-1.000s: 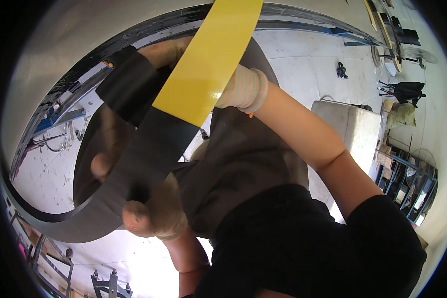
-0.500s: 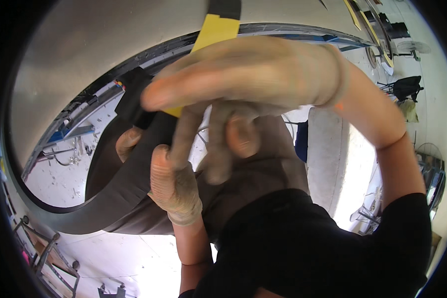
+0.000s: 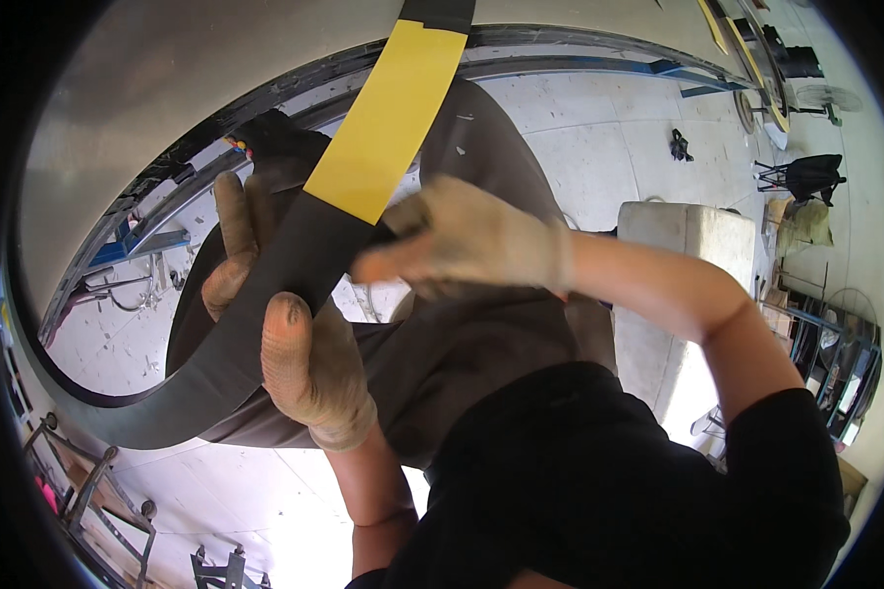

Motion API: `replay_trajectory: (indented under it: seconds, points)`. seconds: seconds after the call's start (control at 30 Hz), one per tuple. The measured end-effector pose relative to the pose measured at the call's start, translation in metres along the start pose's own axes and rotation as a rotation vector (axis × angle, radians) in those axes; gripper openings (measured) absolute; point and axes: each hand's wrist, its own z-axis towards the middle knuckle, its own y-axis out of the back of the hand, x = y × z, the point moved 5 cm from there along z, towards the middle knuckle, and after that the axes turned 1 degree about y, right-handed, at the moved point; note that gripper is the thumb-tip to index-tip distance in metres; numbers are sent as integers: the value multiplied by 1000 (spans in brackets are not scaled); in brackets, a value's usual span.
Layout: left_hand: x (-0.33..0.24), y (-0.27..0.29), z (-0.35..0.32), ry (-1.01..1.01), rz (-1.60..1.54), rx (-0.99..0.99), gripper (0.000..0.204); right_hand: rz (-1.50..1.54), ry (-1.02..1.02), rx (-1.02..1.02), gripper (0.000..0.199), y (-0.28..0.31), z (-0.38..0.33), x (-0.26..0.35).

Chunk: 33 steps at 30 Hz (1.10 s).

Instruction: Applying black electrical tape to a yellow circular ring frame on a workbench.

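Observation:
A long black rubber-like strip (image 3: 295, 250) curves from the upper middle to the lower left, with a flat yellow section (image 3: 388, 123) across its upper part. My left hand (image 3: 314, 368), in a dirty knit glove, grips the strip from beneath. Its thumb lies along the near edge, and its fingers show past the far edge. The gloved right hand (image 3: 481, 236) is at the strip's right edge, just below the yellow section. Motion smears its fingertips, so whether they pinch the edge cannot be made out.
A metal-topped table (image 3: 167, 88) with a dark edge and blue frame stands ahead. My legs (image 3: 481, 344) are under the strip. To the right are a pale block (image 3: 648, 245), a black folding chair (image 3: 810, 179) and a fan (image 3: 828, 98). A wheeled frame (image 3: 93, 491) stands lower left.
My right hand has come down and back from over the strip, uncovering the yellow section. The left hand has shifted slightly left, and more of its fingers show beyond the strip.

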Motion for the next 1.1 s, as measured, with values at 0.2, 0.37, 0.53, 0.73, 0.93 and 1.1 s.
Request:
replay_trajectory:
  seconds: [0.2, 0.37, 0.53, 0.73, 0.93, 1.1]
  points:
    - [-6, 0, -6, 58, -41, -116, 45, 59, 875, -18, 42, 20, 82, -14]
    - [-4, -6, -6, 36, -68, -133, 47, -347, 1361, -168, 41, 49, 35, -7]
    - [6, -1, -10, 46, -206, -141, 47, 418, 491, 331, 38, 80, -29, 11]
    - [7, 10, -11, 26, -165, -34, 48, 205, 145, 282, 30, 44, -6, 92]
    - [7, 4, 0, -45, -62, 9, 45, 712, -336, 465, 32, 29, -59, 63]
    - [6, 1, 5, -85, 23, 8, 45, 239, -82, 167, 47, 18, -46, -17]
